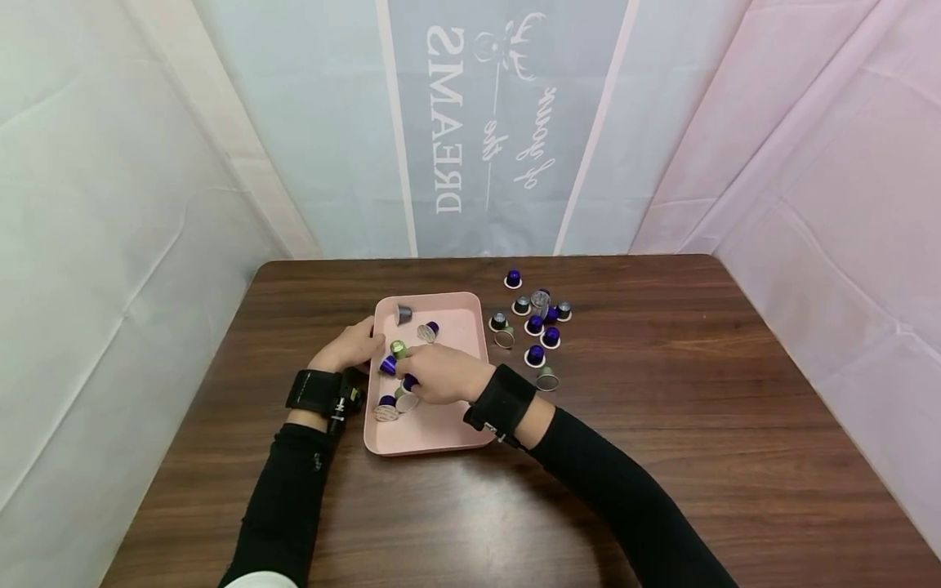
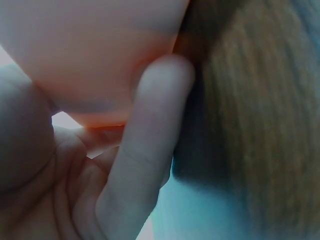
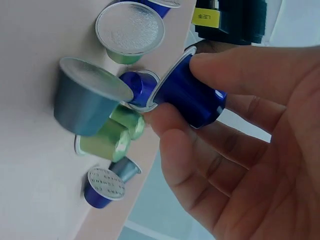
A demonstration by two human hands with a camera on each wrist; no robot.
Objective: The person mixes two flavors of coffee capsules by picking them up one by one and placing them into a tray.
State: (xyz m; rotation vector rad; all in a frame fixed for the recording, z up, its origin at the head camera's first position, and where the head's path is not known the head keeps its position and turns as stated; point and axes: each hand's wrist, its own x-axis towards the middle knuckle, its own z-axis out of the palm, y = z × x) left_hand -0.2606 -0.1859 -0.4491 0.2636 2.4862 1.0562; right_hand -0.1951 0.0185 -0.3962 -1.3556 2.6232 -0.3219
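Observation:
A blue coffee capsule (image 3: 185,95) is pinched between the thumb and fingers of my right hand (image 1: 443,373), over the pink tray (image 1: 441,437). In the right wrist view, a grey-blue capsule (image 3: 85,107), a green capsule (image 3: 105,140) and another blue capsule (image 3: 137,87) lie close to the held one. My left hand (image 1: 349,347) grips the tray's left edge. Seen from the left wrist, one finger (image 2: 152,120) presses against the tray wall (image 2: 95,60). A grey capsule (image 1: 403,314) stays near the tray's far left corner.
Several more capsules stand or lie on the wooden table (image 1: 662,392) to the right of the tray, among them a blue capsule (image 1: 535,356) and a dark grey capsule (image 1: 521,305). Cloth hangs behind the table and along both sides.

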